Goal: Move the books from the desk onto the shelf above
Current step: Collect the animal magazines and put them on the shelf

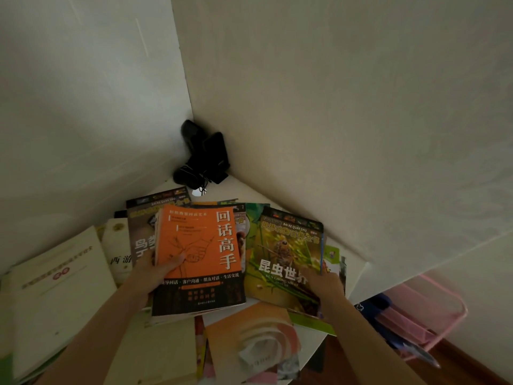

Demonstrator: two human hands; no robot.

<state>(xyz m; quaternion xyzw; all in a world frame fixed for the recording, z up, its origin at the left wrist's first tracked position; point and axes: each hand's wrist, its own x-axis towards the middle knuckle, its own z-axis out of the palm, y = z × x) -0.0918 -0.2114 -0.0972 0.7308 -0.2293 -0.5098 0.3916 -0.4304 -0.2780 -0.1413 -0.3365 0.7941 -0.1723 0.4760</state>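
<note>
Several books lie spread over a white desk (358, 269) in a corner. My left hand (155, 269) grips an orange and black book (202, 254) by its left edge, thumb on the cover, lifting it above the pile. My right hand (323, 282) holds the right edge of a green insect book (286, 259), which is tilted up off the desk. No shelf is in view.
A white book (55, 284) and a cream book (118, 251) lie at the left, a grey bird book (144, 232) behind the orange one, an orange-pink book (249, 343) at the front. Black objects with a cable (204, 157) sit in the corner. A pink rack (422, 315) stands at the right.
</note>
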